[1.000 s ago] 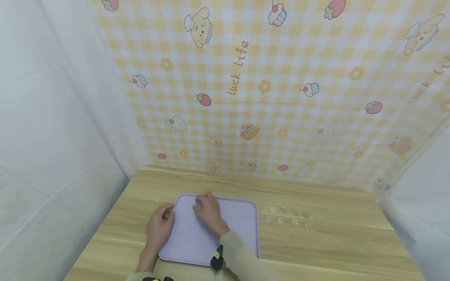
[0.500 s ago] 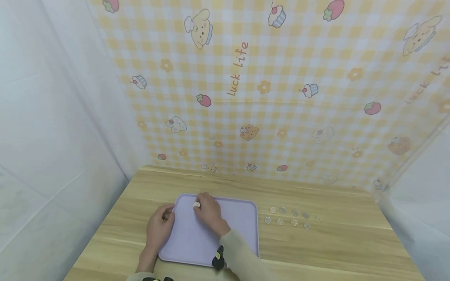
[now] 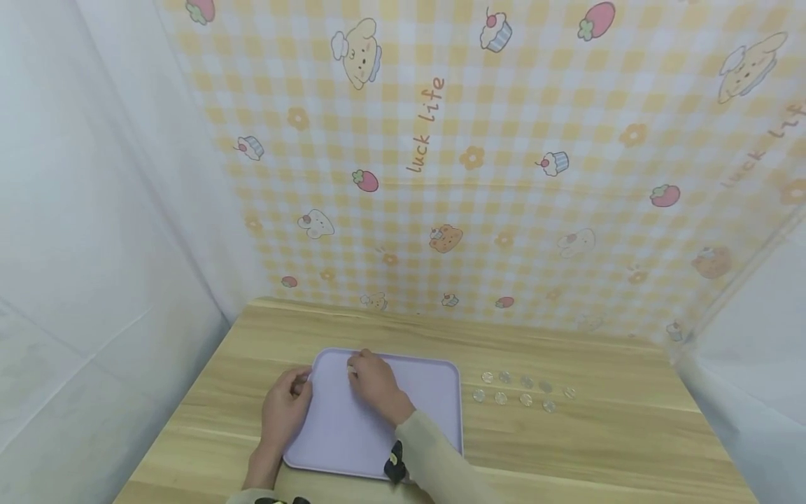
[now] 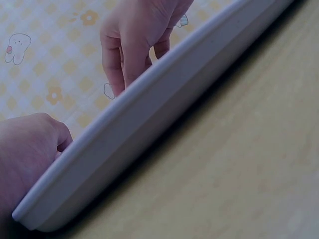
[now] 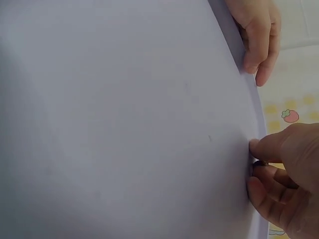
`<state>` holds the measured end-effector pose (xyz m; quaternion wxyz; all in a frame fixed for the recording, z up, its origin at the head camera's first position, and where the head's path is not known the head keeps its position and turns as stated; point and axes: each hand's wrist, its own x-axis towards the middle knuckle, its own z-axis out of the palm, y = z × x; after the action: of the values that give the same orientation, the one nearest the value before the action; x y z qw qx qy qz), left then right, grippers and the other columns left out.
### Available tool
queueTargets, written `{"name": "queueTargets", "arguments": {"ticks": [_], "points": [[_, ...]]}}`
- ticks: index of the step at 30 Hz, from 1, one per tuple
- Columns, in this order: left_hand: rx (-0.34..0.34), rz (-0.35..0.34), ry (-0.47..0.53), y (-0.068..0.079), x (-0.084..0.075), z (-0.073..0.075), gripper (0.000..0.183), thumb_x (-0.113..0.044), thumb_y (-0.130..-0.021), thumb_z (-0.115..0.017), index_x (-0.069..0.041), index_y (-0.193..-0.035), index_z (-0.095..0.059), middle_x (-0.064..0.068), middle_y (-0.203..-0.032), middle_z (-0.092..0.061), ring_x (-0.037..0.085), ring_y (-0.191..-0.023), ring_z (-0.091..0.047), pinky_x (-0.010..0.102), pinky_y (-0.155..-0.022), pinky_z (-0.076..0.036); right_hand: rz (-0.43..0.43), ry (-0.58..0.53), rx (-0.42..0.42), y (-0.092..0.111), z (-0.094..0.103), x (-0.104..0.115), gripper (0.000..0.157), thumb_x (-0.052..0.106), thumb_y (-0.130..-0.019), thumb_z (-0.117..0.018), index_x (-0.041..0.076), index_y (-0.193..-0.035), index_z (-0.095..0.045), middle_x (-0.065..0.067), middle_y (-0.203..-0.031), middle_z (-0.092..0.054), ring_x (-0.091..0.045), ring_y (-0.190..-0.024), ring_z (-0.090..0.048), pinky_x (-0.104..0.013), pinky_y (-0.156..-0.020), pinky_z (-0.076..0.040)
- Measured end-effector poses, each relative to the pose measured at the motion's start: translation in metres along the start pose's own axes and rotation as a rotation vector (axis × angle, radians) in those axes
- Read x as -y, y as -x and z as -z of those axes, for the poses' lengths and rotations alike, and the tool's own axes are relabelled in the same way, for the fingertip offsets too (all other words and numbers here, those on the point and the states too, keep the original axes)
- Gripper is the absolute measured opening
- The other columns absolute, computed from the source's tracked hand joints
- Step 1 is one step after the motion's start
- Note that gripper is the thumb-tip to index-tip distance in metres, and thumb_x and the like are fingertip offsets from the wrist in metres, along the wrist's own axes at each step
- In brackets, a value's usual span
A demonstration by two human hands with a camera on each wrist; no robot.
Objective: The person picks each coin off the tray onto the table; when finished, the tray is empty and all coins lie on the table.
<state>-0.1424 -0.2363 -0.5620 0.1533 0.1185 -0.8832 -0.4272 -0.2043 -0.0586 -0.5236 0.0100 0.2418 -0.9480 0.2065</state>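
Note:
A lilac tray (image 3: 371,441) lies on the wooden table. My left hand (image 3: 286,409) holds the tray's left rim; in the right wrist view its fingertips (image 5: 251,67) lie at the edge. Over the tray's far left part, my right hand (image 3: 374,381) pinches a small coin (image 3: 351,371) between thumb and fingers, close to the tray surface. Most of that coin is hidden by the fingers; only a dark sliver of the coin (image 5: 259,163) shows in the right wrist view. Seen past the raised-looking rim (image 4: 149,74), the right hand (image 4: 142,40) points downward.
Several silvery coins (image 3: 525,400) lie in two rows on the wooden table (image 3: 598,448), right of the tray. A yellow checked cloth (image 3: 472,196) hangs behind the table, with white sheets (image 3: 107,280) at both sides.
The small coin in my right hand has tipped and sunk slightly, and less of it shows between the fingers. My right hand has shifted slightly; the left hand stays at the rim.

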Motion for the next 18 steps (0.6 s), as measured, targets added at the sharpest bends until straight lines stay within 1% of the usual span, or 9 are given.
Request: {"name": "queueTargets", "arguments": {"ticks": [2,5,8,13,18], "points": [[0.003,0.001,-0.001,-0.0005,0.0,0.0003,0.028,-0.01,-0.093,-0.062,-0.008,-0.12,-0.067,0.007,-0.1,-0.07,0.015,-0.082,-0.06,0.02,-0.066,-0.05,-0.007,-0.008,0.016,-0.0001,0.0027,0.0,0.01,0.011,-0.093,-0.066,0.011,-0.083,-0.071,-0.003,-0.09,-0.065,-0.012,-0.077,-0.057,-0.023,-0.066,-0.049],[0.004,0.002,-0.003,-0.0009,0.0,0.0004,0.028,-0.01,-0.093,-0.061,-0.008,-0.12,-0.067,0.007,-0.1,-0.07,0.015,-0.083,-0.06,0.02,-0.067,-0.05,-0.032,-0.029,0.028,0.0002,0.0058,-0.0005,0.006,0.013,-0.091,-0.069,0.01,-0.09,-0.074,-0.003,-0.093,-0.065,-0.011,-0.079,-0.058,-0.024,-0.07,-0.051],[0.005,-0.001,-0.004,-0.0012,0.0002,0.0001,0.028,-0.01,-0.093,-0.061,-0.008,-0.12,-0.067,0.007,-0.101,-0.07,0.015,-0.083,-0.06,0.02,-0.067,-0.05,-0.053,-0.036,0.03,0.0003,0.0061,-0.0024,0.007,0.014,-0.089,-0.069,0.009,-0.091,-0.074,-0.002,-0.092,-0.064,-0.009,-0.077,-0.054,-0.023,-0.069,-0.049],[0.004,-0.002,-0.004,-0.0011,0.0,0.0002,0.028,-0.01,-0.093,-0.062,-0.007,-0.12,-0.067,0.008,-0.101,-0.07,0.015,-0.083,-0.06,0.02,-0.067,-0.05,-0.084,-0.056,0.019,0.0002,0.0015,-0.0073,0.011,0.018,-0.087,-0.072,0.008,-0.091,-0.073,0.002,-0.088,-0.056,-0.008,-0.077,-0.047,-0.021,-0.067,-0.045],[0.001,-0.009,-0.012,-0.0008,0.0005,-0.0003,0.028,-0.01,-0.093,-0.062,-0.008,-0.12,-0.067,0.007,-0.101,-0.071,0.014,-0.082,-0.059,0.02,-0.066,-0.049,-0.072,-0.072,0.003,0.003,0.0017,-0.0079,0.014,0.019,-0.087,-0.074,0.006,-0.092,-0.074,0.001,-0.087,-0.055,-0.01,-0.08,-0.047,-0.022,-0.072,-0.047]]}}
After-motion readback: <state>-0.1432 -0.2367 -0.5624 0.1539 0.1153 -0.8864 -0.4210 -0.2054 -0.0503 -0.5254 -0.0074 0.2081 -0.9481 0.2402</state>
